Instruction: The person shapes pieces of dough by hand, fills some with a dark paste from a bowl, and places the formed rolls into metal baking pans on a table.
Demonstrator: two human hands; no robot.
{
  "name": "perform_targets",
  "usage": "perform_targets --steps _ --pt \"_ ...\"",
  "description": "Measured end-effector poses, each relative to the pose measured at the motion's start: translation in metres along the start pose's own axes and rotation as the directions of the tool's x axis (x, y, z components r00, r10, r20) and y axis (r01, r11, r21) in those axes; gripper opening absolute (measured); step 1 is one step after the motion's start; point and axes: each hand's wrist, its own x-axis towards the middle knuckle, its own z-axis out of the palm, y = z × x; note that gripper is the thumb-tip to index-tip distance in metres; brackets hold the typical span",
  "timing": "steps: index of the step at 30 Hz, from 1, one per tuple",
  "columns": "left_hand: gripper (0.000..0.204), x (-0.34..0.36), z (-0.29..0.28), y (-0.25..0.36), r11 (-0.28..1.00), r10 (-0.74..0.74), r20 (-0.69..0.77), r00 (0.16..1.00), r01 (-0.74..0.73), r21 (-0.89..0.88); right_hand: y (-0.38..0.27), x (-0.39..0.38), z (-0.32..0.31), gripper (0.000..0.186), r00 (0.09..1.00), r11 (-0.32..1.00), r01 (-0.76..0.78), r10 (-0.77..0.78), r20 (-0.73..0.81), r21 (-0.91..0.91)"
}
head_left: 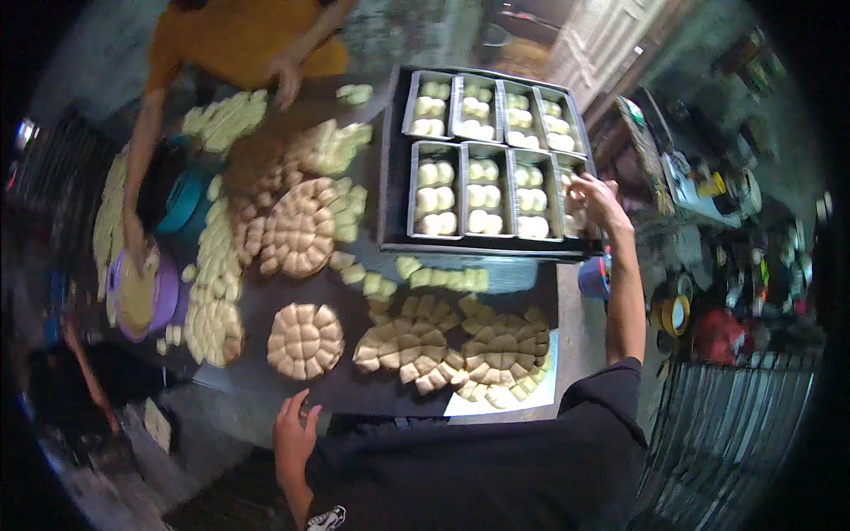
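Note:
My right hand (595, 202) reaches into the lower right loaf pan of a dark tray (390, 190), fingers curled; what they hold is too small to make out. The tray bears two rows of metal pans, most showing pale dough balls (434, 199). My left hand (297, 434) is open at the table's near edge, below a round cluster of cut dough pieces (304, 341). More cut dough (403, 345) lies to its right, and other clusters (292, 226) lie farther up the dark table.
A person in an orange top (230, 40) works across the table, one hand over a purple tub (164, 296) near a teal container (181, 199). Another person's arm (93, 380) is at the left. A blue bucket (591, 276), cluttered shelving (695, 181) and a door (593, 44) stand beyond.

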Motion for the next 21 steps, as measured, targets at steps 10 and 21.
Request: perform_targets --steps 10,21 --pt "0.047 -0.079 0.024 -0.109 0.99 -0.078 -0.188 0.979 0.053 -0.132 -0.143 -0.01 0.013 0.041 0.91 0.903 0.298 -0.172 -0.376 0.308" --pt "0.051 -0.218 0.061 -0.29 0.941 -0.308 -0.488 0.817 0.187 -0.281 -0.724 -0.148 0.136 0.041 0.563 0.365 0.266 -0.81 0.163 0.892"
